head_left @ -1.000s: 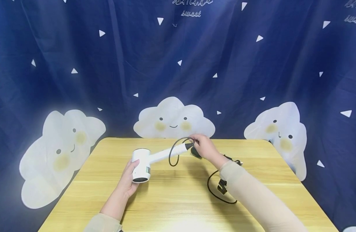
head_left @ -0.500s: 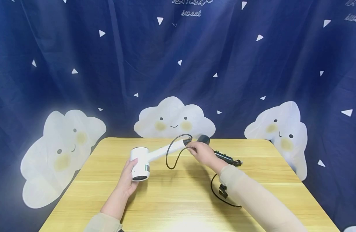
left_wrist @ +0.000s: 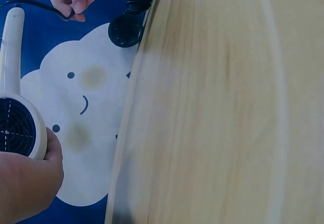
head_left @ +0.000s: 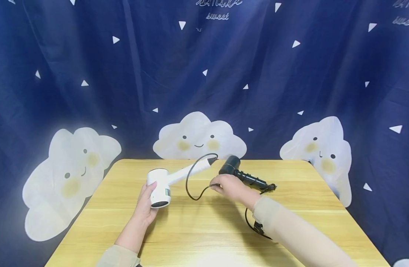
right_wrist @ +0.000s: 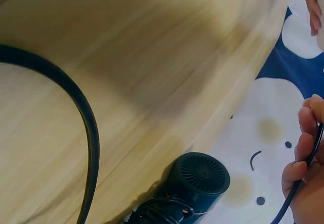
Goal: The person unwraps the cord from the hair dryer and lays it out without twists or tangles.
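A white hair dryer (head_left: 160,187) is held above the table by my left hand (head_left: 145,205), which grips its barrel. Its handle slants up to the right and ends in a black ribbed collar. From there a black cord (head_left: 188,189) loops down to my right hand (head_left: 232,188), whose fingers pinch it. In the left wrist view the dryer's round grille (left_wrist: 17,128) shows beside the left hand. The right wrist view has the cord (right_wrist: 288,204) running across the right hand's fingers. Part of the cord is hidden behind the right forearm.
A dark hair dryer (head_left: 229,165) lies near the table's back edge, with its cord bundled by its handle. A black plug (head_left: 258,227) rests on the wooden table (head_left: 191,237) beside the right sleeve. Behind hangs a blue curtain (head_left: 158,55) with clouds.
My right hand has moved down from the white dryer's collar along the cord, widening the loop. The dark dryer is now more exposed. My left hand keeps its grip with a slight shift.
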Motion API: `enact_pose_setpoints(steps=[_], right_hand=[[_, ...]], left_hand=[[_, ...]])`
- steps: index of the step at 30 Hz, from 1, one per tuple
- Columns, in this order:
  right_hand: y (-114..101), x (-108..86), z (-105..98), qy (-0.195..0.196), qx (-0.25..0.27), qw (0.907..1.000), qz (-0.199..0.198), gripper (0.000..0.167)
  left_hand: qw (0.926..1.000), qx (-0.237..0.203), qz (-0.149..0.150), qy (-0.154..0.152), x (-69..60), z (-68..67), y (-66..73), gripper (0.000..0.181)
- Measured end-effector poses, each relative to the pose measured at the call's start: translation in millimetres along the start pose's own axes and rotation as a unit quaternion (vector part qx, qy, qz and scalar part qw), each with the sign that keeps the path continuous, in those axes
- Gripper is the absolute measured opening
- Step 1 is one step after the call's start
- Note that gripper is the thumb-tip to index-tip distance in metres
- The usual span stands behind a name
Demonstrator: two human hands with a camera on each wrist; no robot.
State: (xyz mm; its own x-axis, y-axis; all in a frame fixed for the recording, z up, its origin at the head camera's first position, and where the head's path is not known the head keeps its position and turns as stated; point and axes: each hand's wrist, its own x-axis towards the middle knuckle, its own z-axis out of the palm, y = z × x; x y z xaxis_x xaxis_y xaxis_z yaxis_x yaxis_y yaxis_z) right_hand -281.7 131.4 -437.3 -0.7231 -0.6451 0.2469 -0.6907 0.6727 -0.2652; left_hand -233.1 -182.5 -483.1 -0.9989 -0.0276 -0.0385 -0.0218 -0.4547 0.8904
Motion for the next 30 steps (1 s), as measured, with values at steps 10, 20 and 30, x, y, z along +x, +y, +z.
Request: enact_pose_setpoints(steps=[10, 20, 30], right_hand=[[-16, -10.0, -4, -0.016, 0.004, 0.9975, -0.068, 0.014], [-30, -15.8, -23, 0.047, 0.032, 0.9913, -0.119, 0.016], [-27, -12.5, -41, 0.099, 0.053, 0.9869, -0.116, 0.014]], left_hand=[[0.9996, 0.008, 0.0, 0.027, 2.0, -3.1, -1.2, 0.064], [0.998, 0.045, 0.014, 0.042, -0.1, 1.2, 2.3, 0.066], [0.9972, 0.048, 0.01, 0.056, 1.7, -0.8, 1.4, 0.069]])
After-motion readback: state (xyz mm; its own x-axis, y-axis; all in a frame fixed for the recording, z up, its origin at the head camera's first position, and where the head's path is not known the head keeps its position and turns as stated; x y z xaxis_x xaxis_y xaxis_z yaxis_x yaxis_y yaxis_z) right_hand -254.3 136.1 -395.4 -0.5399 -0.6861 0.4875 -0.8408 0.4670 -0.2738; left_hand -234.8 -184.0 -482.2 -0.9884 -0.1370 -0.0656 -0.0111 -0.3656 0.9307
